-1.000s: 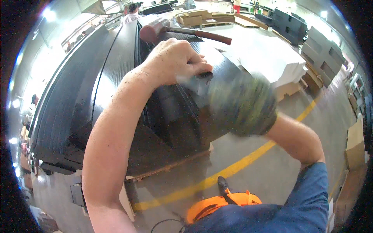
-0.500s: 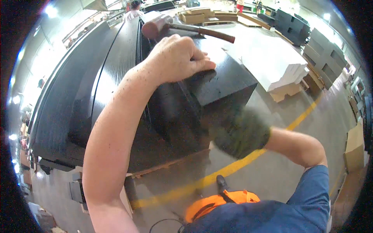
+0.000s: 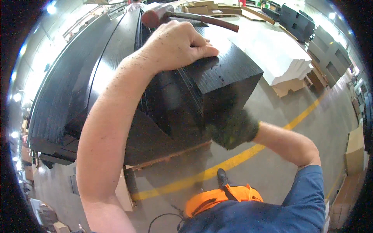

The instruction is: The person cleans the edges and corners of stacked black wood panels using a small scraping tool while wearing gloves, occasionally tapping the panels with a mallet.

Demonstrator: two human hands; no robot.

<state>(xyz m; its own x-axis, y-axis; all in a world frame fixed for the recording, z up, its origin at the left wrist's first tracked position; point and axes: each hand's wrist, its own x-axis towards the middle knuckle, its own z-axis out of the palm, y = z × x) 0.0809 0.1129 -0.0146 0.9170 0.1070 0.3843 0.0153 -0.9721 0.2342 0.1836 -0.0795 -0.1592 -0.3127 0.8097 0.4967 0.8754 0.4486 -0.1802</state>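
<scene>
My bare left hand [image 3: 182, 43] rests on top of a stack of black wood-grain panels [image 3: 229, 70]. Its fingers are curled in and the thumb points right; what they close on, if anything, is hidden. Low against the near end of that stack is my right hand [image 3: 235, 130] in a dark glove. Motion blur and the dark panels hide its fingers. A mallet [image 3: 156, 16] with a reddish-brown head lies just beyond my left hand, its handle stretching right. More black panels [image 3: 70, 81] stand close together to the left, with a dark gap between them and the stack.
White panels [image 3: 278, 56] are piled on cardboard to the right. Black and grey stacks [image 3: 330, 54] stand farther right. A yellow line [image 3: 233, 165] crosses the grey floor near my shoe [image 3: 222, 176]. Wood [image 3: 171, 155] shows beneath the black panels. Cardboard [image 3: 354, 149] stands at the right edge.
My gloved right hand has shifted slightly left and up along the stack's near end. The left hand keeps its place on top. The whole view has tilted a little.
</scene>
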